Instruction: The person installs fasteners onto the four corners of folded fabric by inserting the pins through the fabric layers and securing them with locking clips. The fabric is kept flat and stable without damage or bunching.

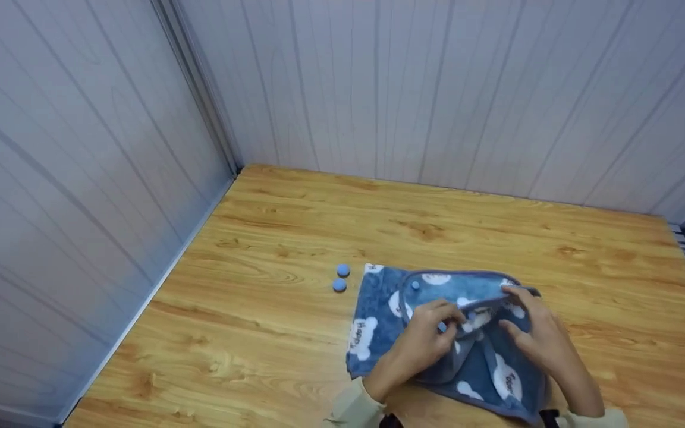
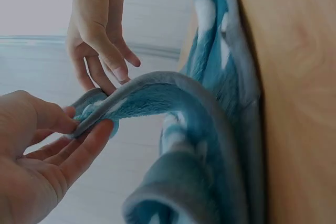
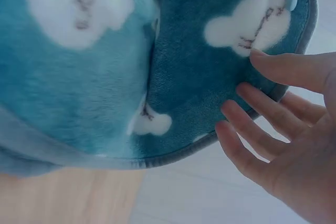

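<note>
A blue fleece cloth (image 1: 378, 309) with grey edging, white bone shapes and "Happy" lettering lies partly folded on the table. My left hand (image 1: 423, 339) pinches a raised edge between thumb and fingers; in the left wrist view this grey trim (image 2: 173, 80) arches away from the pinch. My right hand (image 1: 541, 333) is at the other side of the lifted flap, its fingers spread and thumb apart. From the right wrist, its thumb (image 3: 283, 69) and fingertips overlap the cloth near the border. A small pale-blue button (image 3: 292, 2) sits near the trimmed edge there.
Two round blue pieces (image 1: 343, 270) lie on the wooden table (image 1: 247, 285) just left of the cloth. Another small blue button (image 1: 415, 285) shows on the folded flap. White panelled walls (image 1: 342, 89) stand behind and at both sides.
</note>
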A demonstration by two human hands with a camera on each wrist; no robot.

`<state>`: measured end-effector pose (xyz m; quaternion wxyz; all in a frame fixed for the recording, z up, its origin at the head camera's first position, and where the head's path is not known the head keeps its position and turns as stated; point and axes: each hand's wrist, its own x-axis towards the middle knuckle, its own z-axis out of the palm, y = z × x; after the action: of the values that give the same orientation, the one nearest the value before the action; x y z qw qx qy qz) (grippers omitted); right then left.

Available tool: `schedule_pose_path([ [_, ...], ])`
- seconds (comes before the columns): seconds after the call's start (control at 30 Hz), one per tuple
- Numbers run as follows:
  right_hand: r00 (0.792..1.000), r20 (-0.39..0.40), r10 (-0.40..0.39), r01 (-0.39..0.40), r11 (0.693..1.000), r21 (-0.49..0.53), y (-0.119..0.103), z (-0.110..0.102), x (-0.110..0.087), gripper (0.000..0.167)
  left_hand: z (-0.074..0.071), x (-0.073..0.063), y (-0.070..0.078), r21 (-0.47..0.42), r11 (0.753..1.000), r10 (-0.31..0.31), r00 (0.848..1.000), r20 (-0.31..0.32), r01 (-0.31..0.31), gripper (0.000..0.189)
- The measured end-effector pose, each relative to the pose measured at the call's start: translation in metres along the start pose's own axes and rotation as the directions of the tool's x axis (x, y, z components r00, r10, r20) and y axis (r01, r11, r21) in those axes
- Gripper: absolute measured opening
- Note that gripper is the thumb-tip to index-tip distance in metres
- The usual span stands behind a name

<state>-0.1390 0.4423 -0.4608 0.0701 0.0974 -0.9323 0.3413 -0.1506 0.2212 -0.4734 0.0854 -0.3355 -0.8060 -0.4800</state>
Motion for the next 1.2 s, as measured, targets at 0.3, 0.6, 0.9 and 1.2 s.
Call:
schedule_pose_path([
  [0.3,0.986,-0.007,-0.168,0.168,0.986,0.022,-0.006,0.012,0.032,0.053,-0.020,-0.002,-0.010,0.006,0.993,-0.114,0.990,-0.084,0.115,0.022],
  [0.6,0.978,0.108,-0.177,0.174,0.984,0.036,-0.007,0.030,0.050,0.057,-0.036,-0.001,-0.024,0.016,0.974,-0.225,0.972,-0.065,0.226,0.036],
  [0.9,0.963,0.231,-0.142,0.131,0.989,0.062,-0.006,0.045,0.052,0.073,-0.039,0.000,-0.041,0.126,0.930,-0.346,0.938,-0.014,0.345,0.051],
  [1.2,0.955,0.288,-0.072,0.083,0.996,-0.024,-0.006,0.057,0.050,0.071,-0.036,-0.002,-0.049,0.195,0.886,-0.440,0.896,0.060,0.422,0.057],
])
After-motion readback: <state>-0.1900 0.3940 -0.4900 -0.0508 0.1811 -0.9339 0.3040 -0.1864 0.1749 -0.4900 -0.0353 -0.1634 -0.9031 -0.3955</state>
